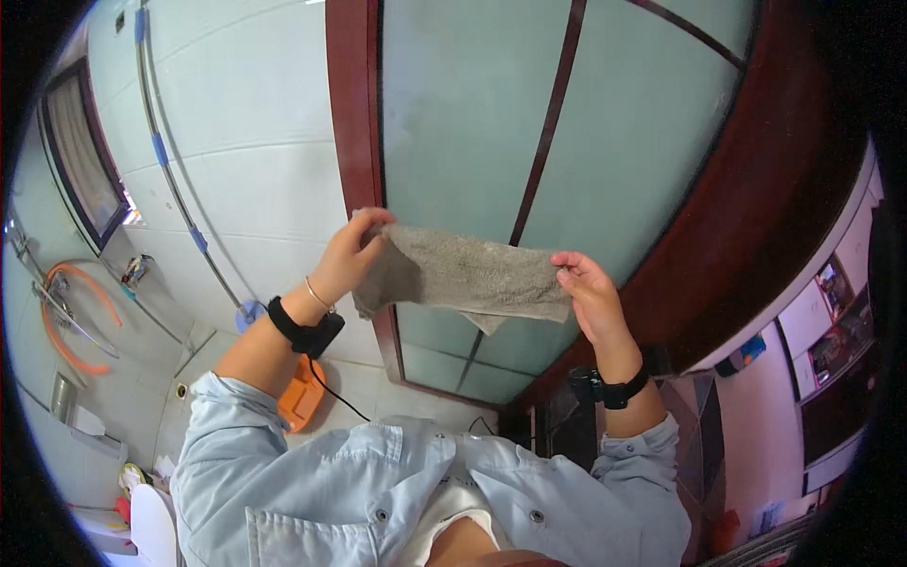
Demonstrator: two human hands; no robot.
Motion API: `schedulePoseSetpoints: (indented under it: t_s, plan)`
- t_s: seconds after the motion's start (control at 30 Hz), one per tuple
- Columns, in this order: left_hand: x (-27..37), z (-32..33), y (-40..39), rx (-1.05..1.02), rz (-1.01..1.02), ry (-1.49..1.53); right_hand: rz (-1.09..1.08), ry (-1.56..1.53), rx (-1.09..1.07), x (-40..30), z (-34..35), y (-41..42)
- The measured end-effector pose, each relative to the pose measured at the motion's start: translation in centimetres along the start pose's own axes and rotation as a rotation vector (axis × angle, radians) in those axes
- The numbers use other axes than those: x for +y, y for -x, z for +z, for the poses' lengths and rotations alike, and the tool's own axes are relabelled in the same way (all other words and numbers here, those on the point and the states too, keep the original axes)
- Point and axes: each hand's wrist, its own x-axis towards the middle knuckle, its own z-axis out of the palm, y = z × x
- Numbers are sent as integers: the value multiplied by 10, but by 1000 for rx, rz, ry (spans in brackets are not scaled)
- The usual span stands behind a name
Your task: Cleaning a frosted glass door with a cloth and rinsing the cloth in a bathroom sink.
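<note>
A grey-brown terry cloth (482, 273) is stretched sideways between my two hands, with a small corner hanging from its lower edge. My left hand (354, 251) grips its left end between thumb and fingers. At the upper right corner, my right hand (588, 290) pinches the cloth. Behind it stands a door with frosted glass panels (468, 127) and a dark red frame (356, 127). Whether the cloth touches the glass I cannot tell.
A long metal pole with blue joints (177, 191) leans on the tiled wall at left. An orange plastic object (303, 397) lies on the floor. An orange hose (53, 319) hangs far left, above a white toilet lid (152, 524). Cabinets (808, 319) stand far right.
</note>
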Motion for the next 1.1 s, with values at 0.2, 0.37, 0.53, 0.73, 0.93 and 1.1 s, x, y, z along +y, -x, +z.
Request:
schedulePoseSetpoints:
  t_s: [0.2, 0.37, 0.53, 0.73, 0.93, 1.1]
  plan:
    - [71, -38, -75, 153, 376, -447, -458, 464, 93, -46, -5, -47]
    - [90, -69, -129, 139, 877, -888, -866, 1067, 202, -109, 4, -87]
    - [87, -86, -183, 302, 887, -1101, -1104, 1546, 371, -142, 13, -131]
    - [98, -91, -244, 494, 982, -1188, -1336, 1821, 611, -189, 14, -176]
    - [94, -86, -265, 584, 1017, -1342, -1300, 2067, 916, -181, 20, -198]
    - [84, -84, -264, 693, 1171, -1491, -1561, 2294, 872, -176, 23, -202]
